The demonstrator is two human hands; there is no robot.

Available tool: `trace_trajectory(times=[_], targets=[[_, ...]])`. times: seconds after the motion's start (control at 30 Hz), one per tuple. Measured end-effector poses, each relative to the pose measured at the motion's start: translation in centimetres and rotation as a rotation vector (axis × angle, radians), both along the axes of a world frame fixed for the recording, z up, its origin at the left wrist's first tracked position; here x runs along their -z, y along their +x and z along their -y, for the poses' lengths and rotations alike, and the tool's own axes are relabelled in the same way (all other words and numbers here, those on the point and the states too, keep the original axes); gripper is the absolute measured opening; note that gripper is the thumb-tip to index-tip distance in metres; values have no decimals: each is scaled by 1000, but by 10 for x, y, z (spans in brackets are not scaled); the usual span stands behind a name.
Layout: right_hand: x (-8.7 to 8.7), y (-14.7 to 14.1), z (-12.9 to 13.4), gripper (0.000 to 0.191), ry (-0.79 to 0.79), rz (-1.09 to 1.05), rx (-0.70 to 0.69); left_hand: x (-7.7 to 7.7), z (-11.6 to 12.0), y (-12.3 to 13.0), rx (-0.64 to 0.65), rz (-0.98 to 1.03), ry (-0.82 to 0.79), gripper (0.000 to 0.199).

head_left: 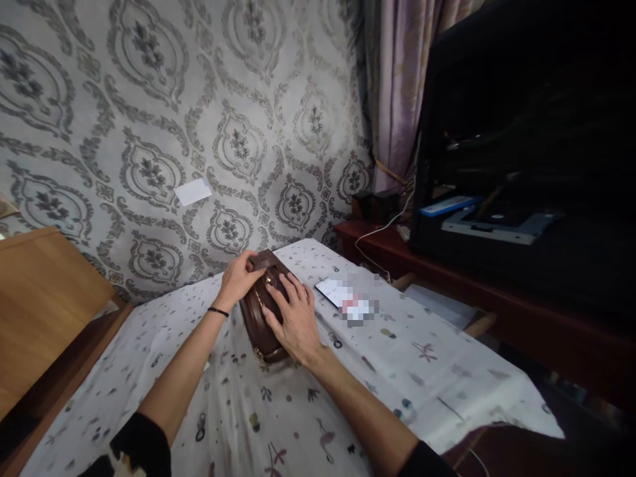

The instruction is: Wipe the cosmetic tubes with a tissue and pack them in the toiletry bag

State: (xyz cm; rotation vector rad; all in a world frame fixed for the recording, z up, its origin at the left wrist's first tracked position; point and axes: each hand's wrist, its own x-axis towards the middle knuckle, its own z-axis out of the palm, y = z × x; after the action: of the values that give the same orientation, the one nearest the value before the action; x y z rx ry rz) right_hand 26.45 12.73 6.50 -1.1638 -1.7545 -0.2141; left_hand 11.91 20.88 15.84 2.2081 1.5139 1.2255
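A brown leather bag (257, 318) with gold-coloured zips and a small gold clasp lies on a patterned white cloth (303, 424). My left hand (238, 278), with a dark band at the wrist, grips the far end of the bag, its thumb across the top and its fingers curled over the edge. My right hand (293, 318) lies over the bag's right side with fingers spread, its index fingertip close to the clasp. The hand covers part of the zip. To the right of the bag lies a phone (334, 292) with a lit screen, partly blurred out.
A large black television (521, 146) stands at the right on a dark red cabinet (377, 242), with a white cable (380, 232) trailing down. A wooden board (54, 298) rises at the left. Behind the cloth is a patterned wall bearing a white card (193, 192).
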Motion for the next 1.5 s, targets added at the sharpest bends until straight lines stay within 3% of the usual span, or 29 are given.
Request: trace_trajectory(times=[0.2, 0.43, 0.87, 1.1, 1.5], targets=[[1, 2, -3, 40, 28, -54, 30, -10, -15, 24, -30, -202, 93, 6], [-2, 4, -3, 42, -1, -20, 7, -6, -29, 27, -141, -233, 108, 10], [-4, 7, -3, 44, -28, -39, -47, -11, -12, 35, -172, -160, -25, 14], [-5, 7, -3, 45, -35, -47, -57, -7, -16, 31, -117, -79, -40, 13], [-3, 7, -6, 47, -28, -46, -69, 0, -16, 23, 135, 83, -85, 20]])
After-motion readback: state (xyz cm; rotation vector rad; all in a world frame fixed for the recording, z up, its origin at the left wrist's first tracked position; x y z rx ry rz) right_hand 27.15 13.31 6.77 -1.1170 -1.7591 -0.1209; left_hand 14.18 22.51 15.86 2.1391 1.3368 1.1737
